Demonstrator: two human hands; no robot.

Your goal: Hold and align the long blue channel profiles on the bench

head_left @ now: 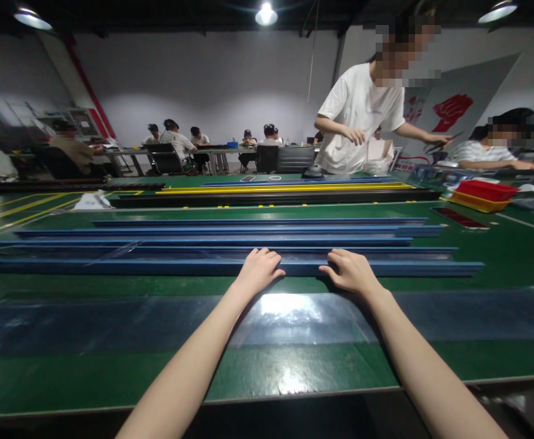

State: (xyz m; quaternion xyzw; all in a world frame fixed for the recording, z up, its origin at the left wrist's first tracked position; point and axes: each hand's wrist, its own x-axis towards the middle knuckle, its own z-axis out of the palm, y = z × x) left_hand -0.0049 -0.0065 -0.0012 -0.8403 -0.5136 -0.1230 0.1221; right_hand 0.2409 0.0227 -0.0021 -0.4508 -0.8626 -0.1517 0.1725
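Note:
Across the green table lies a long blue channel point(157, 267), the nearest of several parallel blue strips. My left hand point(261, 268) rests over its middle, fingers curled over the near edge strip and thumb on the front side. To the right, my right hand point(348, 269) grips the same channel in a like way, its thumb pointing left. Between the hands a short stretch of the channel shows. A wide clear plastic film point(157, 320) lies flat between the channel and the table's front edge, under my forearms.
Farther back are more blue strips point(257, 222), yellow strips point(276, 189) and black strips. A red tray point(489, 192) and a dark phone point(461, 218) lie at the right. A person in white point(360, 116) stands across the table; others sit behind.

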